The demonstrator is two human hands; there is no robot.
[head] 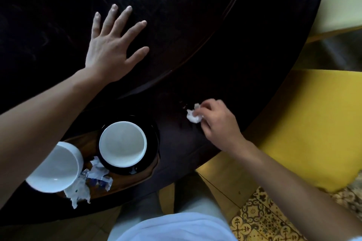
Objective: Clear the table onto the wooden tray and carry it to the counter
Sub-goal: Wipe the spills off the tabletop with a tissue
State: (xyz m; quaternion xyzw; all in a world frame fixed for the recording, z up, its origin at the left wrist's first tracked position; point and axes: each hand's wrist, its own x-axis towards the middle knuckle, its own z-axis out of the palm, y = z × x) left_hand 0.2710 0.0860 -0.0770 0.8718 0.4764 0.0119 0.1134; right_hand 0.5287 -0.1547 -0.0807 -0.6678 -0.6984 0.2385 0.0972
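The right hand [219, 123] pinches a crumpled white napkin [194, 116] on the dark table [235, 49]; the left hand [112, 45] lies flat, fingers spread. Last scraps, I'd say. Next: drop it on the wooden tray [137, 179] beneath the left forearm, beside the cups.

No readable text anywhere — the crumpled wrappers [98, 177] on the wooden tray [125, 182] carry blue printed marks, but they're far too creased and blurred to make out a single letter.
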